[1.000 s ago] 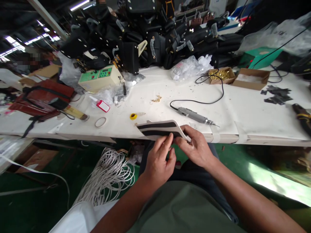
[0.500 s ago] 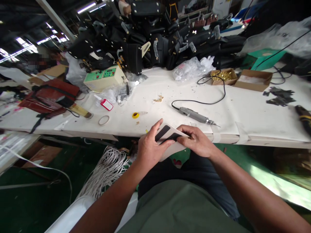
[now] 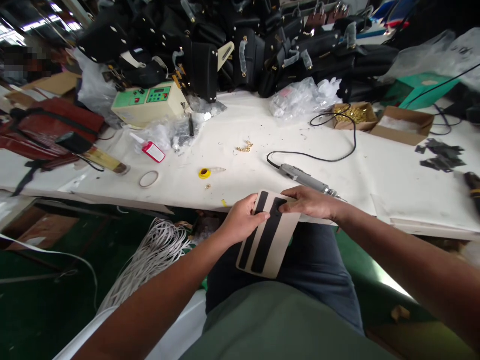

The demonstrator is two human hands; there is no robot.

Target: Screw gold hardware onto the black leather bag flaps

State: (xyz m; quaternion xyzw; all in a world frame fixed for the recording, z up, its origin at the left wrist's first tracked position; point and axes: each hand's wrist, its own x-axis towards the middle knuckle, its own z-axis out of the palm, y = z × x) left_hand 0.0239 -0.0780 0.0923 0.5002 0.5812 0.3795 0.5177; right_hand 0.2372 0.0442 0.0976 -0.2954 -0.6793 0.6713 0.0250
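A flat beige panel (image 3: 284,245) with two black strips along its length is held over my lap, at the table's front edge. My left hand (image 3: 243,220) grips its left side near the top, thumb lying across the strips. On the upper right, my right hand (image 3: 309,202) pinches the panel, with the thumb on the wider black strip. The fingers behind the panel are hidden. Just beyond my right hand lies a grey electric screwdriver (image 3: 303,178) with a black cord. Small gold metal pieces (image 3: 245,146) are scattered on the table farther back.
Black handbags (image 3: 204,70) are piled along the back. A green-topped control box (image 3: 150,102), a red-labelled bottle (image 3: 152,150), a tape ring (image 3: 149,179) and a hammer (image 3: 93,152) occupy the left. Cardboard boxes (image 3: 403,125) stand at the right, one with gold parts. White cords (image 3: 146,260) hang below.
The panel has turned from a tilted, foreshortened pose to show its full striped face, hanging lower toward my lap. Both hands still hold it. The head view has shifted slightly.
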